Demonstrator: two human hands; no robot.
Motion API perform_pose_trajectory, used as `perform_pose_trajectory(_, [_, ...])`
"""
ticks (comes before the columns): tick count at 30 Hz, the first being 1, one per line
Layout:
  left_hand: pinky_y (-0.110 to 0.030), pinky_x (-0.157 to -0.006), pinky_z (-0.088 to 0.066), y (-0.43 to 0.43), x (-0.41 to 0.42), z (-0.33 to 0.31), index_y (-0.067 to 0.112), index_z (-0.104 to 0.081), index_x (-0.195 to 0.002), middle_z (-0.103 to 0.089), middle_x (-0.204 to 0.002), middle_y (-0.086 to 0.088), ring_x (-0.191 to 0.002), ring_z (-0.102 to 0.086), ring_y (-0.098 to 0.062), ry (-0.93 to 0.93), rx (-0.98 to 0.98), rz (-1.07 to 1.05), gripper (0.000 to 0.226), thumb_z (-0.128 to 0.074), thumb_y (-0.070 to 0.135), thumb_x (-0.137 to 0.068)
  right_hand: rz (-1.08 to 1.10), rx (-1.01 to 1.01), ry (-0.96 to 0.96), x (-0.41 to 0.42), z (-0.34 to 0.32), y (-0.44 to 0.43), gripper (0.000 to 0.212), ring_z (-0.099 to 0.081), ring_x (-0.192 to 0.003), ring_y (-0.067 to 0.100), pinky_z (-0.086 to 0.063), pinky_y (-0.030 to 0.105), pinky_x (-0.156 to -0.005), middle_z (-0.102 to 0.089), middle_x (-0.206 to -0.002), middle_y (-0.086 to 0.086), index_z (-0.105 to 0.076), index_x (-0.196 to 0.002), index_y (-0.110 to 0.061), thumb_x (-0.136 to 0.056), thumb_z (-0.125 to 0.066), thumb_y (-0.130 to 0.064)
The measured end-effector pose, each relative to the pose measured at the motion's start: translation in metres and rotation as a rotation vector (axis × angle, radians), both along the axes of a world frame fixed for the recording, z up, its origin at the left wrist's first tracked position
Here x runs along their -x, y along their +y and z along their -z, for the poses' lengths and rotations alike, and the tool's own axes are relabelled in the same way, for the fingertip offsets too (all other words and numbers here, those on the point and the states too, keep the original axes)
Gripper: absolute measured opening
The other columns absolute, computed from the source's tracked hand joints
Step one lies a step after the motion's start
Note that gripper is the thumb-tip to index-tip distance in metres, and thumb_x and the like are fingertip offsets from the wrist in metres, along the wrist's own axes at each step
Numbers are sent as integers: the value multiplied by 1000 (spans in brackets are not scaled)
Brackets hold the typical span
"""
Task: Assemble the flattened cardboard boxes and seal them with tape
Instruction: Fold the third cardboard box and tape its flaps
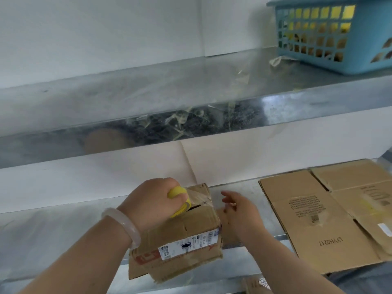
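On the near metal shelf, in front of me, stands the small cardboard box, its white label facing me. My left hand is clenched round a yellow tool that presses on the far top edge of the box, where clear tape lies stretched over the cardboard. A pale bangle circles that wrist. My right hand sits just right of the box with its fingers loose and spread, grasping nothing; whether it touches the cardboard I cannot tell. Further right, flattened boxes lie on the same shelf. Far right on the upper shelf sits a blue basket.
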State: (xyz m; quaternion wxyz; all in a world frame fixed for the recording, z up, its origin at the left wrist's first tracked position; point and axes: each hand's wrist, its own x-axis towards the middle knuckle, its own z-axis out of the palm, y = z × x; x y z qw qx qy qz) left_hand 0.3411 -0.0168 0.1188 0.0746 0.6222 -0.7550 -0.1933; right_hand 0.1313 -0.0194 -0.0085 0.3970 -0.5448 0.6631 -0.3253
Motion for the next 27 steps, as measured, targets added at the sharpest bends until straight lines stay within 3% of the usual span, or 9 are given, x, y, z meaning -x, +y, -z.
perform_pose_trajectory(2, [-36,-73,-52,1,2,-2,27,-62,-86,-64,-81,6,-77,-59,-9,-15,-12,7,23,-51,46,-88,-134,139,-121,3,-16,0,43,-49,-123,1,-43,29,-102,-49,-134,-26,-43,-128,-58,-90,-60,-51])
perform_pose_trajectory(4, [-38,-74,-52,2,4,-6,23,-63,-86,-65,-82,4,-77,-60,-11,-32,-19,6,26,-50,45,-88,-372,160,-71,-2,-28,-3,88,-30,-135,-1,-32,31,-109,-27,-150,-30,-18,-140,-66,-66,-63,-81])
perform_pose_trajectory(7, [-40,-76,-52,0,8,-11,12,-66,-92,-68,-88,-5,-82,-62,-19,-60,-40,11,32,-49,38,-90,-616,145,251,-11,-33,-9,121,-6,-144,-1,-19,33,-115,-2,-158,-26,9,-142,-63,-52,-69,-83])
perform_pose_trajectory(10, [-43,-77,-53,-1,9,-15,4,-67,-96,-68,-93,-12,-86,-64,-25,-86,-63,25,37,-49,36,-91,-624,181,302,-12,-27,-10,119,-2,-139,-9,-10,25,-113,-2,-159,-24,-2,-150,-51,-57,-72,-77])
perform_pose_trajectory(16, [-37,-76,-52,1,3,-16,23,-68,-91,-66,-87,7,-81,-61,-9,-45,10,5,39,-57,59,-81,-557,281,288,-14,-26,-8,109,-18,-133,-8,-15,18,-112,-22,-148,-24,-33,-148,-36,-55,-80,-69])
perform_pose_trajectory(19, [-28,-68,-52,-1,-9,-17,32,-67,-85,-65,-81,14,-76,-60,-1,19,41,-31,43,-59,71,-70,-565,289,296,-15,-29,-7,106,-20,-135,-5,-13,14,-110,-24,-148,-21,-36,-147,-32,-57,-82,-66])
perform_pose_trajectory(22, [-19,-64,-47,-3,-20,-18,39,-67,-85,-67,-83,20,-76,-61,6,118,1,-5,22,-64,59,-76,-564,302,286,-14,-29,-6,103,-16,-134,-8,-5,2,-105,-24,-148,-21,-37,-148,-31,-60,-82,-63])
perform_pose_trajectory(24, [-16,-65,-45,-1,-24,-17,43,-66,-85,-66,-84,23,-79,-60,10,155,7,3,12,-66,53,-79,-572,308,298,-15,-29,-6,100,-14,-135,-8,-6,7,-109,-23,-147,-22,-35,-148,-33,-64,-78,-65])
perform_pose_trajectory(27, [-13,-67,-44,4,-21,-11,42,-66,-87,-65,-86,23,-80,-59,7,120,87,4,16,-65,56,-78,-603,301,341,-14,-26,-7,99,-5,-134,-11,-7,17,-114,-14,-142,-30,-25,-151,-35,-69,-68,-72])
